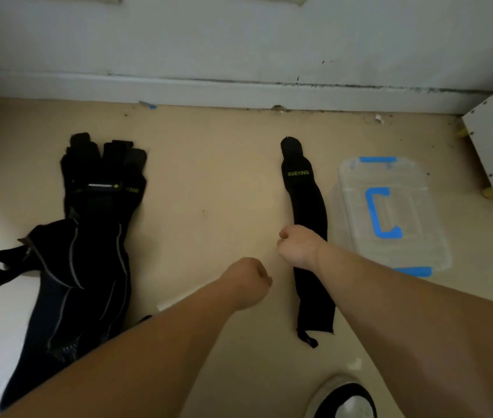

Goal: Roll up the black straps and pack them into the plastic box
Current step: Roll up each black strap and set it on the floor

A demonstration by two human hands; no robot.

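1. Black strap lies directly under my right grip, its long axis running straight away from me.
2. Right grip and left grip are curled fists, holding nothing.
3. Plastic box sits just right.

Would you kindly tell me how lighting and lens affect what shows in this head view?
Head view: dim, flat light; the pile of straps merges into one dark mass; the clear plastic box shows mainly by its blue tape; the wide lens bows the baseboard; the corners blur.
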